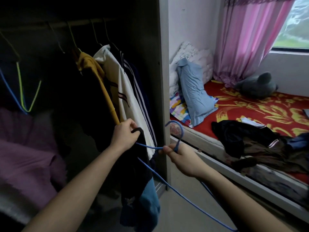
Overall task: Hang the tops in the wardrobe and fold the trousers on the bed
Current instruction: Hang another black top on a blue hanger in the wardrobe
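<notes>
My left hand (125,134) grips the collar of a dark top with a blue lower part (138,186), which hangs down in front of the open wardrobe. My right hand (181,159) pinches a blue wire hanger (173,188) just below its hook, and one hanger arm runs into the top's neck by my left hand. On the wardrobe rail (70,23) hang a mustard top (93,67), a white top (127,91) and a dark striped top (138,91). A heap of dark clothes (247,143) lies on the red flowered bed (260,106).
Empty green and blue hangers (28,91) hang at the wardrobe's left above purple fabric (28,161). The wardrobe's side panel (164,81) stands between the wardrobe and the bed. A light blue pillow (194,91), a grey plush toy (257,86) and a pink curtain (247,39) are at the bed's far side.
</notes>
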Available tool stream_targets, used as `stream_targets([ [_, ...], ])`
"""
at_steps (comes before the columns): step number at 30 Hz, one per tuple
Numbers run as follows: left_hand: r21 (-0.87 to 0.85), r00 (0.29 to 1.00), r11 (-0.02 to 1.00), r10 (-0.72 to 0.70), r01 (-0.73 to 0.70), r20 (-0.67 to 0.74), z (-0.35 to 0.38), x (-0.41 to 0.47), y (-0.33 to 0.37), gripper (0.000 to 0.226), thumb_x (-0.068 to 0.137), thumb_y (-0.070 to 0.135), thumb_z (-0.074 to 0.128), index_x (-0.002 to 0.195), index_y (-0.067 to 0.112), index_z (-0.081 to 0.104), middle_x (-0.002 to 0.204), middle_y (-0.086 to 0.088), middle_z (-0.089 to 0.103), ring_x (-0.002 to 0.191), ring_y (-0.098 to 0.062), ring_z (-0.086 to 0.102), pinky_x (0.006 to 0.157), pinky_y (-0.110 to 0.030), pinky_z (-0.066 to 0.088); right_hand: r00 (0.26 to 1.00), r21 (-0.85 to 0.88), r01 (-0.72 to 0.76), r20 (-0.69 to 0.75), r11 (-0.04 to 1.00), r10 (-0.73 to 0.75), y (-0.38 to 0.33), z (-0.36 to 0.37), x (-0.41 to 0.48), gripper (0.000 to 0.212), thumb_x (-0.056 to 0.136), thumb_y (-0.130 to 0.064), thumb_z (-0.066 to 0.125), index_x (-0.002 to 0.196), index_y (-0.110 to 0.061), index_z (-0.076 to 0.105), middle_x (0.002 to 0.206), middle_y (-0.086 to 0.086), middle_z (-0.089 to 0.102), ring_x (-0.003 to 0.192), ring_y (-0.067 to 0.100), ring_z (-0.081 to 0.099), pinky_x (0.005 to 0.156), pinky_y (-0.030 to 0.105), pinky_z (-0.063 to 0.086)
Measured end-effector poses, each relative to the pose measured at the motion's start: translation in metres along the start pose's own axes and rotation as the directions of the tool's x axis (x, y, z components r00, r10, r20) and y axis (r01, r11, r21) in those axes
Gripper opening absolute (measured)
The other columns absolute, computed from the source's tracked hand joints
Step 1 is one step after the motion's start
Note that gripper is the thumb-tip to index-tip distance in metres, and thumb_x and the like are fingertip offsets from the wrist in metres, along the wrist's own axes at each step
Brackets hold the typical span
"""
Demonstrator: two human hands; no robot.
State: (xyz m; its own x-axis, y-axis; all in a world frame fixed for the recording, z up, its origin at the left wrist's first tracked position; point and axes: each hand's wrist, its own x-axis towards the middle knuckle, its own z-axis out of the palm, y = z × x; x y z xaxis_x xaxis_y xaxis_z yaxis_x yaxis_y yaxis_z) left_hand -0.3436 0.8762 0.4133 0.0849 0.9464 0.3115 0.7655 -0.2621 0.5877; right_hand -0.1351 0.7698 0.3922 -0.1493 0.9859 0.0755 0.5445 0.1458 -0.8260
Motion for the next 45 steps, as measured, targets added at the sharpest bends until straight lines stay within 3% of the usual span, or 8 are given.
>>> stream_targets([
  [3, 0.027, 0.997, 0.997, 0.075, -0.075, 0.004, -0.001, -0.001, 0.023, 0.015, 0.079, 0.019, 0.073, 0.073, 0.026, 0.06, 0.061, 0.011, 0.057, 0.061, -0.007, 0.055, 0.056, -0.023, 0.042, 0.998, 0.019, -0.058, 0.004, 0.998, 0.058, 0.0, 0.009, 0.028, 0.034, 0.103, -0.029, 0.049, 0.097, -0.011, 0.077, 0.067, -0.001, 0.067, 0.066, 0.006, 0.061, 0.061, 0.021, 0.046],
  [9, -0.242, 0.998, 0.97, -0.022, 0.038, 0.066, -0.028, 0.004, 0.042, 0.015, 0.084, 0.009, 0.072, 0.083, 0.024, 0.074, 0.073, 0.006, 0.069, 0.072, -0.009, 0.065, 0.066, -0.02, 0.05, 0.993, 0.725, -0.008, -0.076, 0.689, 0.092, 0.015, 0.013, 0.062, 0.028, 0.099, -0.033, 0.055, 0.098, -0.014, 0.076, 0.046, -0.012, 0.045, 0.038, 0.001, 0.04, 0.036, 0.014, 0.03],
  [14, -0.448, 0.945, 0.892, 0.195, -0.059, 0.263, -0.049, -0.004, 0.055, 0.031, 0.084, 0.011, 0.075, 0.112, 0.024, 0.069, 0.096, 0.003, 0.072, 0.094, -0.012, 0.069, 0.08, -0.022, 0.056, 0.996, 0.55, -0.006, -0.067, 0.835, 0.051, 0.016, 0.011, 0.082, 0.032, 0.102, -0.031, 0.053, 0.085, -0.016, 0.076, 0.057, -0.009, 0.064, 0.046, -0.002, 0.054, 0.044, 0.01, 0.037],
  [19, 0.198, 0.924, 0.938, 0.216, -0.286, 0.314, -0.071, 0.021, 0.035, 0.05, 0.092, 0.059, 0.045, 0.139, 0.045, 0.041, 0.153, 0.006, 0.03, 0.145, -0.014, 0.017, 0.117, -0.041, 0.009, 0.967, 0.508, 0.254, -0.123, 0.823, -0.223, -0.001, -0.018, 0.096, 0.037, 0.1, -0.044, 0.054, 0.085, -0.018, 0.076, 0.052, -0.012, 0.053, 0.047, 0.003, 0.045, 0.048, 0.012, 0.036],
  [24, 0.126, 0.913, 0.933, 0.292, -0.338, 0.285, -0.073, 0.026, 0.033, 0.023, 0.1, 0.04, 0.045, 0.111, 0.034, 0.065, 0.109, 0.007, 0.062, 0.111, -0.009, 0.043, 0.096, -0.037, 0.02, 0.953, 0.511, 0.3, -0.204, 0.805, -0.226, 0.001, -0.048, 0.096, 0.052, 0.098, -0.057, 0.05, 0.082, -0.017, 0.08, 0.043, -0.009, 0.039, 0.037, 0.006, 0.032, 0.041, 0.015, 0.026],
  [28, 0.125, 0.918, 0.927, 0.318, -0.353, 0.236, -0.07, 0.03, 0.042, 0.029, 0.102, 0.036, 0.044, 0.118, 0.027, 0.067, 0.113, 0.006, 0.065, 0.11, -0.014, 0.048, 0.098, -0.044, 0.025, 0.853, 0.162, 0.399, -0.426, 0.903, -0.301, 0.005, -0.062, 0.085, 0.046, 0.098, -0.062, 0.046, 0.079, -0.03, 0.074, 0.052, -0.001, 0.054, 0.049, 0.005, 0.048, 0.051, 0.026, 0.037],
  [36, -0.165, 0.954, 0.955, 0.268, -0.246, 0.131, -0.037, 0.03, 0.069, 0.026, 0.103, 0.034, 0.045, 0.095, 0.022, 0.066, 0.085, 0.0, 0.067, 0.087, -0.02, 0.063, 0.085, -0.049, 0.05, 0.835, 0.006, 0.276, -0.497, 0.961, -0.237, 0.029, -0.056, 0.062, 0.053, 0.105, -0.052, 0.036, 0.056, -0.031, 0.032, 0.05, -0.012, 0.032, 0.048, 0.004, 0.03, 0.05, 0.023, 0.022],
  [45, -0.056, 0.903, 0.905, 0.424, -0.421, 0.067, -0.02, 0.036, 0.08, 0.039, 0.09, 0.045, 0.065, 0.124, 0.03, 0.057, 0.117, 0.008, 0.057, 0.114, -0.01, 0.051, 0.104, -0.041, 0.042, 0.808, 0.148, 0.319, -0.559, 0.936, -0.187, 0.031, -0.072, 0.053, 0.058, 0.105, -0.033, 0.048, 0.051, -0.026, 0.03, 0.048, -0.013, 0.028, 0.048, 0.004, 0.025, 0.052, 0.031, 0.021],
])
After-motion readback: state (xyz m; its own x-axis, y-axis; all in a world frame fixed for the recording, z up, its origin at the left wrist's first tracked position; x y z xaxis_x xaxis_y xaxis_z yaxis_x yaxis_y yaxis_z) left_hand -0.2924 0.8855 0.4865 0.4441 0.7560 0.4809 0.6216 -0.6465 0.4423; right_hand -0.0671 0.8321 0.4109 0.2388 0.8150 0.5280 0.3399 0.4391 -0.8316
